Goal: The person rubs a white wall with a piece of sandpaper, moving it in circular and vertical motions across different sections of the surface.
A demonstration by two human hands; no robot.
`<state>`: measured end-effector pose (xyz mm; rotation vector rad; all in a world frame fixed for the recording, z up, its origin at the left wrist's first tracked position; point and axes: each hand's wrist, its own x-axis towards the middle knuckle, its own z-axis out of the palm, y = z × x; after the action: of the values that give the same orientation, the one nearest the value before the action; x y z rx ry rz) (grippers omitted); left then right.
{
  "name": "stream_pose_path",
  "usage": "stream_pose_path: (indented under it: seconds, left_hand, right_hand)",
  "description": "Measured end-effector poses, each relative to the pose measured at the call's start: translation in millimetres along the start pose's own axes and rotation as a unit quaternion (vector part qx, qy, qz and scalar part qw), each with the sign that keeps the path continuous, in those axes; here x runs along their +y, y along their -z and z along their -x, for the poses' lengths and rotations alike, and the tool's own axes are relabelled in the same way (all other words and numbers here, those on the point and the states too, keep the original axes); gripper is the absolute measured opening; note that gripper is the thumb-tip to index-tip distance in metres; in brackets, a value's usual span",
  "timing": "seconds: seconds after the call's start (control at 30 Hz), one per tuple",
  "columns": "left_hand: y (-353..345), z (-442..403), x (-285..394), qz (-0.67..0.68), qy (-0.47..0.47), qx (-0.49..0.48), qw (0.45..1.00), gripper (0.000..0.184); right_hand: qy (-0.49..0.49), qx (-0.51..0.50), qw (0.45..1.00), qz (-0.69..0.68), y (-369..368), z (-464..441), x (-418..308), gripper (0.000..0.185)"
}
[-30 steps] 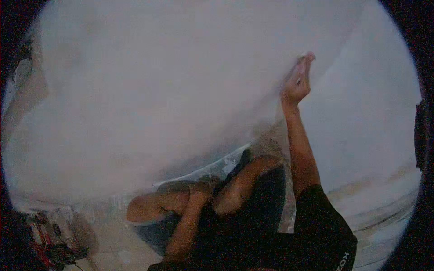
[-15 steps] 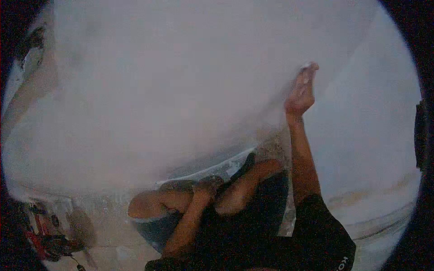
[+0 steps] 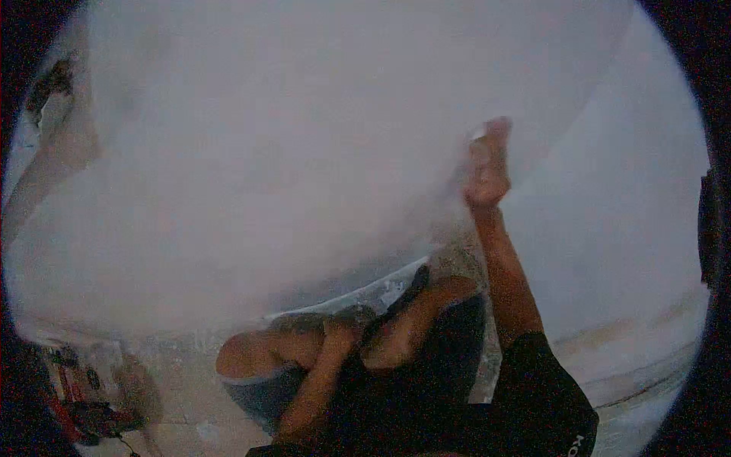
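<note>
My right hand (image 3: 489, 167) is raised against the pale wall (image 3: 304, 152), with its fingers pointing up and close together. A small whitish piece (image 3: 478, 132) shows at the fingertips; blur hides what kind of thing it is. Low down, my left hand (image 3: 352, 324) rests in front of my bent legs, beside the knee (image 3: 247, 354). Its fingers are dim and cannot be made out, and nothing held shows there.
A second wall surface (image 3: 609, 213) meets the first on the right. Red and dark equipment (image 3: 84, 404) stands on the floor at lower left. Whitish sheeting (image 3: 365, 293) lies along the wall's foot. A dark object (image 3: 708, 228) shows at the far right edge.
My right hand has moved left and slightly down along the wall. My left hand stays in about the same place by my legs.
</note>
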<state>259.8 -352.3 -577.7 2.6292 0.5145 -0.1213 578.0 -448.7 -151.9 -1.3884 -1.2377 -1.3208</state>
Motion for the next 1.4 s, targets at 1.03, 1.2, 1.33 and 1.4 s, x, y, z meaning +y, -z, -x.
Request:
stream_pose_path:
  seconds: [1.03, 1.2, 1.33, 1.4]
  left_hand:
    - [41, 10, 15, -0.01, -0.125, 0.016, 0.992, 0.051]
    - [102, -6, 48, -0.016, -0.013, -0.166, 0.986, 0.054]
    - [101, 3, 54, 0.068, 0.02, -0.054, 0.996, 0.055]
    - [105, 0, 62, 0.051, 0.021, -0.074, 0.996, 0.055]
  right_hand:
    - [-0.008, -0.044, 0.999, 0.03, 6, -19, 10, 0.037]
    - [-0.142, 0.134, 0.977, 0.088, 5, -119, 34, 0.039]
    - [-0.04, 0.026, 0.998, -0.027, -41, -118, -45, 0.044]
    - [0.046, -0.117, 0.99, -0.057, -36, -73, -66, 0.05]
